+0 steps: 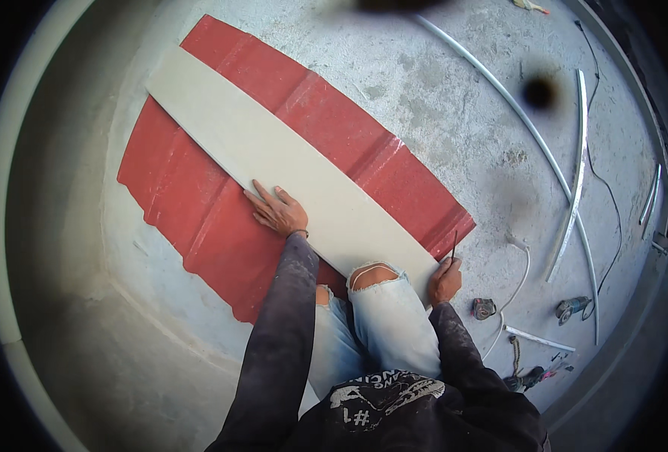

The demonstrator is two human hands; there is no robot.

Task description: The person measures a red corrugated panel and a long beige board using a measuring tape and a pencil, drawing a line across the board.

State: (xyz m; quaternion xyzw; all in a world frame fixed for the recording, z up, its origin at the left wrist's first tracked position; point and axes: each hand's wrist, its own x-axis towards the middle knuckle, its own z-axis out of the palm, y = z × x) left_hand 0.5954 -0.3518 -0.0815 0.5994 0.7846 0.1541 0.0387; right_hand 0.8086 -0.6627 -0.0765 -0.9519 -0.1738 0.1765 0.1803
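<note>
Pale board strip (pixel 288 162) is lying diagonally across the red corrugated sheet (pixel 198 203) on the concrete floor (pixel 439 120), left hand (pixel 277 211) pressing flat and spread on its near edge, right hand (pixel 445 280) gripping a thin pencil-like tool (pixel 454 245) at the strip's end; best keeping that palm weight steady so nothing is sliding.

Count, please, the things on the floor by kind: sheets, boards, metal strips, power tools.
Red corrugated sheet: 1
Pale long board, under the left hand: 1
Pencil-like stick in the right hand: 1
Long metal strips: 3 clearly seen
Power tools: 2
Total: 8
</note>
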